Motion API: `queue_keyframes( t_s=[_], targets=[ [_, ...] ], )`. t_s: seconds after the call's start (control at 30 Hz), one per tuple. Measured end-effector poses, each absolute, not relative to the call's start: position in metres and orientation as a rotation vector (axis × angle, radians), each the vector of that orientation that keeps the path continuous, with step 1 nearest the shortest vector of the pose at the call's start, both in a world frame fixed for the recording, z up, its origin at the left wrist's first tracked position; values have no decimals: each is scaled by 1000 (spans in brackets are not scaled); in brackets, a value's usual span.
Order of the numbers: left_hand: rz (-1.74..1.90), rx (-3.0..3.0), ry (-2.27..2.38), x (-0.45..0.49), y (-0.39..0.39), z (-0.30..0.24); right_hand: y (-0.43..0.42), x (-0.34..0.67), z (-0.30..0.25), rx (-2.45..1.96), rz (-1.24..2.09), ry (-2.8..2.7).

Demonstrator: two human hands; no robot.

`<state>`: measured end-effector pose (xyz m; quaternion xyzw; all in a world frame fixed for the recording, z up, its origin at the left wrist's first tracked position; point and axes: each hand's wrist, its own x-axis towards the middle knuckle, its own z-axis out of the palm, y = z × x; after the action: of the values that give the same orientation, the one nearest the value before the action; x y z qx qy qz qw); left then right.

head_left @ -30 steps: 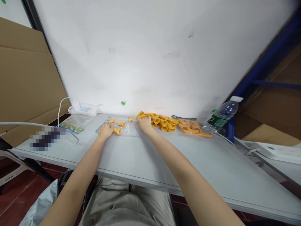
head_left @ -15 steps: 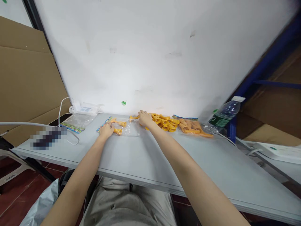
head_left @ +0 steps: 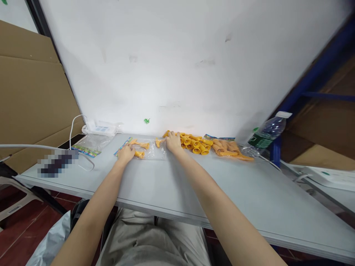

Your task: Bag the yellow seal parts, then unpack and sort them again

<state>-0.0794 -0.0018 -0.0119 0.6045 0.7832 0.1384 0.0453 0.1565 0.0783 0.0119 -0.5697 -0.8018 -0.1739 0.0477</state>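
Observation:
My left hand [head_left: 127, 153] rests on the header-card end of a clear plastic bag [head_left: 155, 154], fingers curled on it. Inside the bag lie a few yellow plastic horns [head_left: 139, 154]. At the bag's right end, my right hand [head_left: 173, 142] has its fingers closed round another yellow horn [head_left: 159, 142], whose end sticks out to the left over the bag. Right beside that hand lies a loose pile of yellow horns [head_left: 196, 144], partly hidden behind it. Farther right is a filled bag of horns [head_left: 229, 148] with a coloured card.
A plastic bottle [head_left: 266, 135] leans at the table's right rear. On the left are an empty bag with a coloured card [head_left: 86, 150], a white power strip [head_left: 101, 128], a cable [head_left: 71, 129] and a blurred dark object [head_left: 57, 164]. The wall [head_left: 177, 74] borders the table [head_left: 172, 188].
My right hand has moved slightly right and down, and the horn at its fingers has shifted to the right with it. My left hand stays on the bag.

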Motion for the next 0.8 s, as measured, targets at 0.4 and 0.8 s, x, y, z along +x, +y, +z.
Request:
queue_keyframes(
  t_s=[0.4,0.8],
  targets=[
    [434,1850,2381,-81,-2,-13,73,176,80,-1590,98,-1804],
    [460,1870,2346,-82,-3,-14,18,172,20,-1137,1243,-1098]
  ],
)
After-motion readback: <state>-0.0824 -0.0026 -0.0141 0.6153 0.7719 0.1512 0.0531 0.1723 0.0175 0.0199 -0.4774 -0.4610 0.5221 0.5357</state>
